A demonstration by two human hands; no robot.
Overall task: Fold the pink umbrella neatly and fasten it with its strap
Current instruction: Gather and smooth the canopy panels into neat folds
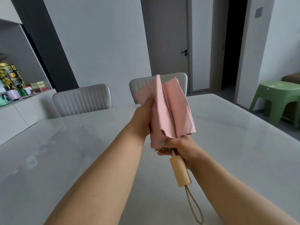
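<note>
The collapsed pink umbrella (168, 108) is held up above the table, its canopy panels loose and pointing away from me. Its cream handle (180, 171) points back toward me, with a beige wrist loop (195, 207) hanging from its end. My left hand (142, 117) grips the left side of the canopy fabric. My right hand (180, 146) holds the umbrella at the base of the canopy, just above the handle. The fastening strap is not visible.
A white marble-look table (81, 151) spreads below my arms. Two grey chairs (82, 99) stand at its far side. A sideboard with tins and boxes (14, 82) is at the left, a green stool (279, 101) at the right.
</note>
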